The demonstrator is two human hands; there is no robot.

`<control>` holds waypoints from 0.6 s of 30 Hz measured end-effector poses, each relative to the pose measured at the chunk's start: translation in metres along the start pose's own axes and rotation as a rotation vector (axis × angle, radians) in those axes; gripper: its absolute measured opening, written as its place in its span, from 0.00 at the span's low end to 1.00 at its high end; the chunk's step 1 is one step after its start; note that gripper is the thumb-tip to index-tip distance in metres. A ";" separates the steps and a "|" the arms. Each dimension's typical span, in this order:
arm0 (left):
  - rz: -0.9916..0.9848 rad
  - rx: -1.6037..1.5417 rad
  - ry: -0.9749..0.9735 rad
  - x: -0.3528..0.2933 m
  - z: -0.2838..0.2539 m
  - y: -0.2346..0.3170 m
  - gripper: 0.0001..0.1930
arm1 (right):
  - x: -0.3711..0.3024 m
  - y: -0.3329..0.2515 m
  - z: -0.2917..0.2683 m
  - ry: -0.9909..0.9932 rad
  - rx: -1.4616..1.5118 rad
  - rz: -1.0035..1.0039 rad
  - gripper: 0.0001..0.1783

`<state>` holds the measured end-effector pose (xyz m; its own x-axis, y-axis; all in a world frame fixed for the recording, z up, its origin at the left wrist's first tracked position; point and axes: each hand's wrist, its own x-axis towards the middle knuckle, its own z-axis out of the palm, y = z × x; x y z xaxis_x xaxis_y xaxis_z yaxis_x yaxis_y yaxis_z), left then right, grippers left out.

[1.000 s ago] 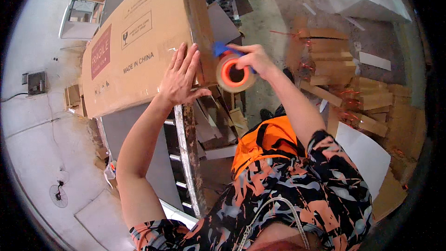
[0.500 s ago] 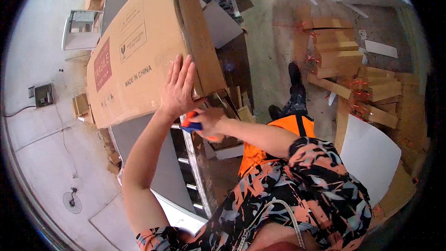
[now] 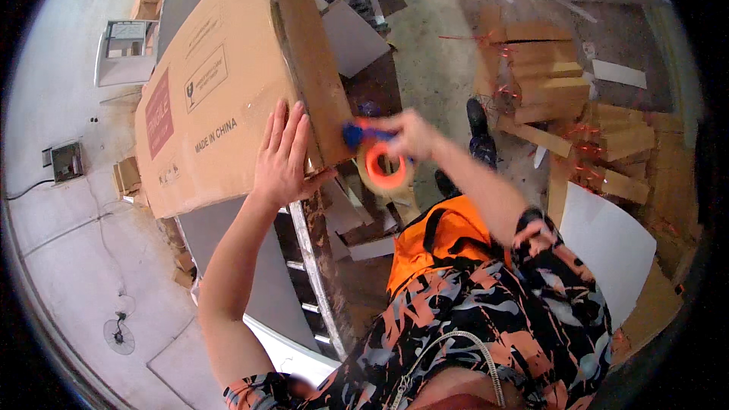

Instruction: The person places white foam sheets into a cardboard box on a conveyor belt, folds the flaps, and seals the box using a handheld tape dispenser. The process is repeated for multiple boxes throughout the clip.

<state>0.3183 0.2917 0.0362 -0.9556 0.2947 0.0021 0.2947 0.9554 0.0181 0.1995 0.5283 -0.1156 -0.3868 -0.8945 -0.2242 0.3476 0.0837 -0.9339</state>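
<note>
A large brown cardboard box [image 3: 228,87], with a red label and dark printing on its top, leans across the left half of the view. My left hand [image 3: 279,153] lies on its top near the front right corner, fingers stretched out flat. Off the box's right side, my right hand [image 3: 414,135] is closed around the handle of a tape dispenser [image 3: 352,134], blue and orange, slightly blurred. Its roll with an orange core hangs below the hand. The dispenser's blue head is close to the box's narrow side; whether it touches cannot be made out.
Beneath the box is a roller conveyor [image 3: 323,281] with a grey panel [image 3: 250,266] beside it. Stacked flat cardboard pieces [image 3: 550,83] with red straps lie on the floor to the right, near a white sheet [image 3: 607,247]. A fan [image 3: 119,332] is at the far left.
My right hand has swung right and away from me with the tape dispenser, from beside my left hand to the box's right side. The box has shifted slightly left; my left hand stays flat on it.
</note>
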 end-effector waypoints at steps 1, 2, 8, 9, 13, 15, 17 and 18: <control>-0.007 -0.008 -0.008 0.001 -0.003 0.002 0.55 | -0.021 0.022 0.017 0.028 0.031 -0.130 0.33; -0.017 -0.020 -0.022 -0.001 -0.003 0.006 0.54 | -0.043 0.038 0.035 0.027 0.047 0.000 0.34; 0.002 0.016 -0.004 0.002 -0.009 0.012 0.49 | -0.008 -0.023 0.125 -0.098 -0.754 0.097 0.28; -0.015 0.006 -0.025 0.000 -0.009 0.013 0.43 | -0.002 -0.022 0.135 -0.184 -0.851 -0.117 0.29; 0.097 -0.023 -0.257 0.008 -0.030 0.012 0.28 | 0.004 -0.009 0.130 -0.559 -0.976 -0.162 0.35; 0.221 -0.097 -0.399 0.033 -0.035 0.021 0.22 | -0.017 -0.010 0.077 -0.441 -0.922 -0.186 0.35; 0.212 0.006 -0.605 0.060 -0.018 0.028 0.23 | -0.036 -0.031 0.007 -0.367 -0.838 -0.032 0.27; 0.201 0.100 -0.673 0.074 -0.005 0.015 0.25 | -0.045 -0.021 -0.025 -0.161 -0.827 -0.124 0.24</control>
<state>0.2522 0.3276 0.0420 -0.6825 0.3823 -0.6229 0.4950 0.8688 -0.0092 0.1882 0.5782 -0.0927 -0.2333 -0.9646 -0.1229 -0.4495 0.2191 -0.8660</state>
